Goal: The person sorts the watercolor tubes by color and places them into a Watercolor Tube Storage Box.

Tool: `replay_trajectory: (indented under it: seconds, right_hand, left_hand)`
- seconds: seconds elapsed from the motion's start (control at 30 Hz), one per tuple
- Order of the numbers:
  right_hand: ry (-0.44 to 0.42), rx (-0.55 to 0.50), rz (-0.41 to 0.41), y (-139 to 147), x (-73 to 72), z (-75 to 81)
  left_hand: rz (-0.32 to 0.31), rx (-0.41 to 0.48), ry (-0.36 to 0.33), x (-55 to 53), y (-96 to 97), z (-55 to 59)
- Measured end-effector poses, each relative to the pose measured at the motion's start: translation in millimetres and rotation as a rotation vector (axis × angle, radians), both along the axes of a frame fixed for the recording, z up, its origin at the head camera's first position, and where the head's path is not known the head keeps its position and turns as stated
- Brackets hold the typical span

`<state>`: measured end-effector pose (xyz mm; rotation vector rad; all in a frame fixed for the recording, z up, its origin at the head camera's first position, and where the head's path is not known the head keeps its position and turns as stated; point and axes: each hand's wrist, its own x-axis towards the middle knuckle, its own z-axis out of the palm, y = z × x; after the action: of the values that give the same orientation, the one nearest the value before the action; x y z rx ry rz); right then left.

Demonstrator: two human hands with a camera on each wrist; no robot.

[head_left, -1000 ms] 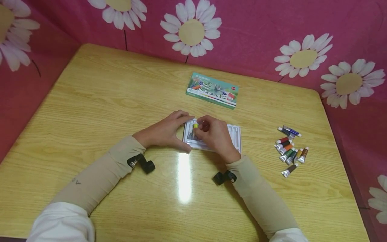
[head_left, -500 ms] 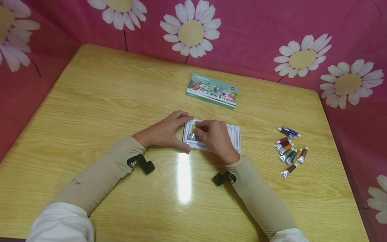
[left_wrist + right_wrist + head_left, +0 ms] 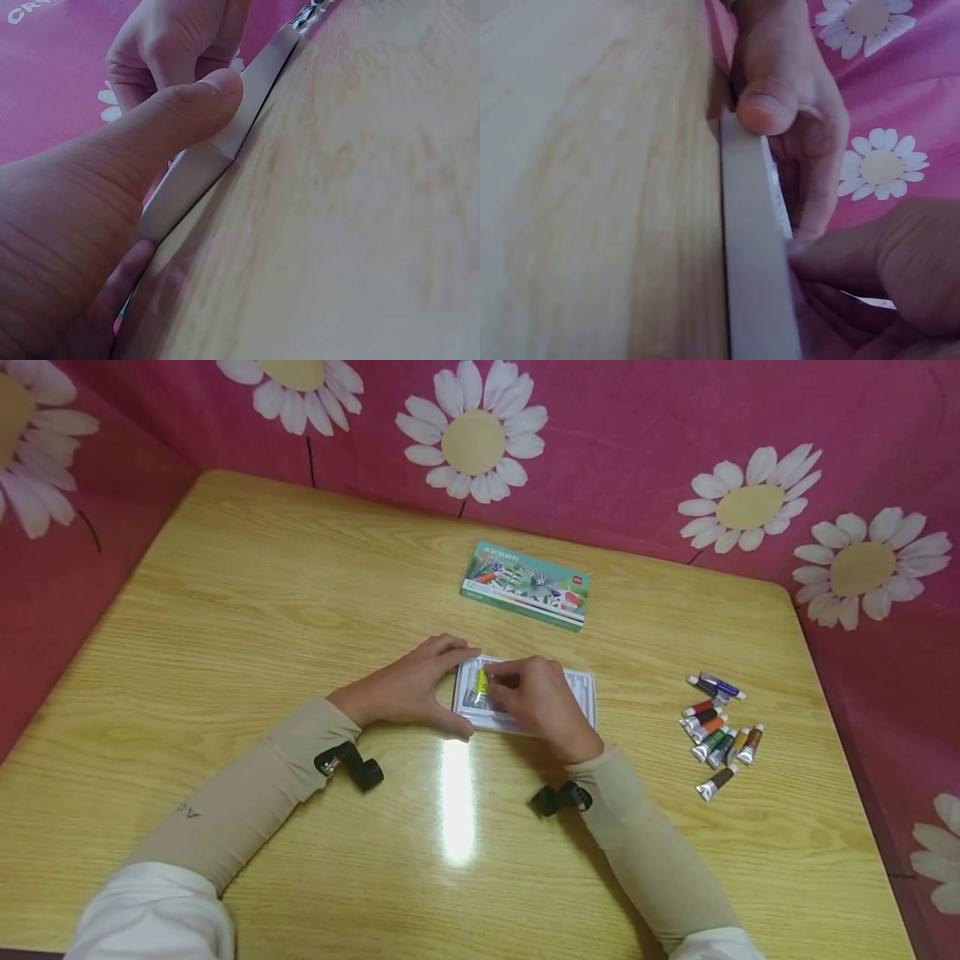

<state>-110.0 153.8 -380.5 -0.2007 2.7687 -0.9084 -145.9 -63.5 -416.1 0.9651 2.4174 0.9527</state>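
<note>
The white plastic tray (image 3: 501,720) lies on the table, with a yellow paint tube (image 3: 482,683) and a pale silvery tube (image 3: 471,683) side by side at its left end. My left hand (image 3: 412,689) grips that end, thumb at the near corner and fingers at the far one. In the left wrist view its thumb (image 3: 180,112) lies against the tray's side (image 3: 191,184). Over the middle of the tray, my right hand (image 3: 536,693) has curled fingers right beside the yellow tube. Its fingertips are partly hidden, so I cannot tell if they still pinch the tube.
A green illustrated paint box (image 3: 525,585) lies behind the tray. To the right, several paint tubes (image 3: 708,727) are scattered in a loose group, with one brown tube (image 3: 717,782) nearest me. A pink daisy-patterned cloth (image 3: 600,460) stands behind the table.
The yellow tube has gone from between my right fingers down into the tray beside the silvery tube. My right hand has shifted slightly right; the left has stayed in place.
</note>
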Motion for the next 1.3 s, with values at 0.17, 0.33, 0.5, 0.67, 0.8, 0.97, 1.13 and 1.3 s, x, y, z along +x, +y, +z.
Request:
replay_trajectory:
  seconds: [0.17,0.33,0.5,0.67,0.8,0.97,1.13,1.3]
  right_hand:
    - [-0.022,0.013,0.072,2.3,0.5,2.7]
    - [-0.019,0.015,0.108,1.4,2.3,3.6]
    - [0.016,0.035,0.122,2.0,3.1,2.0]
    - [0.024,0.044,0.138,3.6,1.5,2.0]
    - [0.019,0.039,0.143,4.8,-0.4,1.9]
    - [0.015,0.029,0.129,6.3,-0.7,1.5]
    - [0.018,0.031,0.148,7.7,-0.5,2.0]
    - [-0.007,0.037,0.174,10.4,-1.6,4.3]
  left_hand:
    - [0.000,0.002,-0.002,0.3,0.0,0.7]
    - [0.001,0.001,-0.008,0.0,0.2,0.6]
    - [0.005,0.000,-0.013,-0.2,0.3,-0.4]
    - [0.005,0.001,0.008,-0.7,0.8,-2.6]
    - [0.003,0.005,0.017,-1.1,0.6,-2.9]
    - [0.012,0.003,0.007,-0.6,0.8,-1.4]
    - [0.016,0.005,0.005,-0.3,0.7,-2.1]
    - [0.019,0.001,0.004,-0.9,0.9,-3.7]
